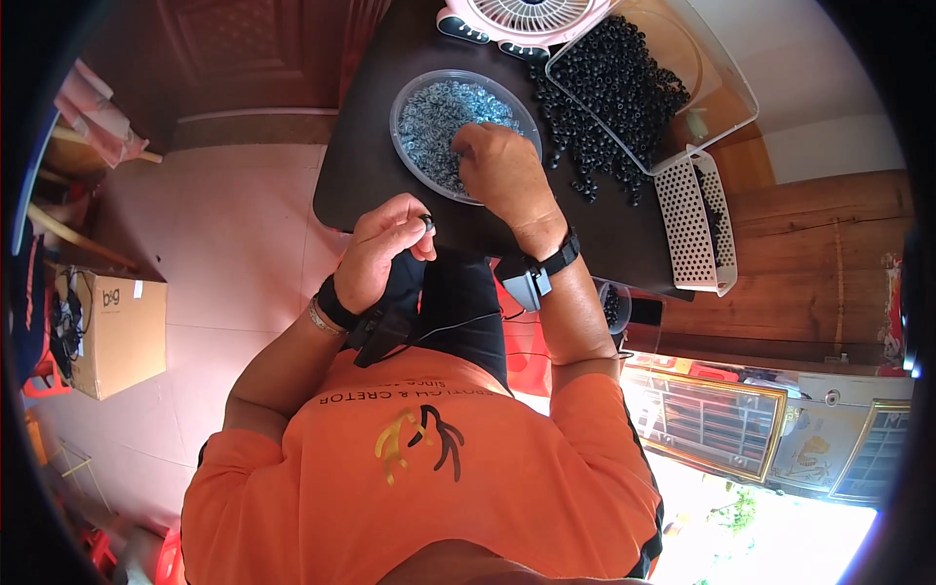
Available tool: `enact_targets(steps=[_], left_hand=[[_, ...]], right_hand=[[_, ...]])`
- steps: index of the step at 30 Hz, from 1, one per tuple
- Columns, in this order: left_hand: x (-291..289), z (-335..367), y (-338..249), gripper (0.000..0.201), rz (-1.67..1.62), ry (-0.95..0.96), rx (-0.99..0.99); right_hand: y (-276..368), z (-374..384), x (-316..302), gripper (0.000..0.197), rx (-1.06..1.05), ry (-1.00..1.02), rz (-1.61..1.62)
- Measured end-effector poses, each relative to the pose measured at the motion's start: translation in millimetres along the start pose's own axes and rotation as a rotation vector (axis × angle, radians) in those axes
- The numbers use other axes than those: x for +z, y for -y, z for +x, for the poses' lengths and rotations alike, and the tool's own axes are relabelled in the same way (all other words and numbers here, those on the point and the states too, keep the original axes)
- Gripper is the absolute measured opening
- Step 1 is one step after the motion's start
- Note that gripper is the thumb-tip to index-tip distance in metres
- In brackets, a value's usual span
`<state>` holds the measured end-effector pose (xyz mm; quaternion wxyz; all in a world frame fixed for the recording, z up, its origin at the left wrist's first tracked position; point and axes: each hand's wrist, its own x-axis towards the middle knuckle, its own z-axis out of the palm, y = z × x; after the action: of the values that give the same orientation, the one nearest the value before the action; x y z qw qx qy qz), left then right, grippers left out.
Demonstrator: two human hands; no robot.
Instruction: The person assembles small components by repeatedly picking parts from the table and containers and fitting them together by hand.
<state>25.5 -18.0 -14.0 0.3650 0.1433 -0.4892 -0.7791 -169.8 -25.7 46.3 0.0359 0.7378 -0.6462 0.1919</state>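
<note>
My left hand (386, 242) is closed, with a small black ring-shaped piece (427, 222) pinched between thumb and fingers just off the table's near edge. Over a round clear plastic bowl (398, 146), my right hand (504, 175) dips its fingertips into a heap of small shiny pale-blue, see-through pieces (429, 112). Its fingers are drawn together in a pinch; whatever lies between them is hidden by the hand. Right of the bowl, many small black ring-shaped parts (619, 93) are piled and scattered on the dark table (366, 107).
A clear rectangular bin (746, 102) lies tipped around the black pile. Beside it stands a white perforated basket (687, 229). A pink fan (531, 15) is at the table's far edge. Below the table's right side sits a small clear tub (614, 304). A cardboard box (127, 331) rests on the floor, left.
</note>
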Motion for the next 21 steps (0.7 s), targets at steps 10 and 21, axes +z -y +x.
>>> enact_targets(steps=[10, 21], left_hand=[[2.1, -1.0, 0.7, 0.02, 0.007, 0.002, -0.014], [-0.8, 0.6, 2.7, 0.02, 0.017, 0.005, 0.004]], right_hand=[[-0.7, -7.2, -18.7, 0.012, -0.01, 0.105, -0.033], [4.5, 0.2, -11.8, 0.012, 0.038, 0.11, 0.023]])
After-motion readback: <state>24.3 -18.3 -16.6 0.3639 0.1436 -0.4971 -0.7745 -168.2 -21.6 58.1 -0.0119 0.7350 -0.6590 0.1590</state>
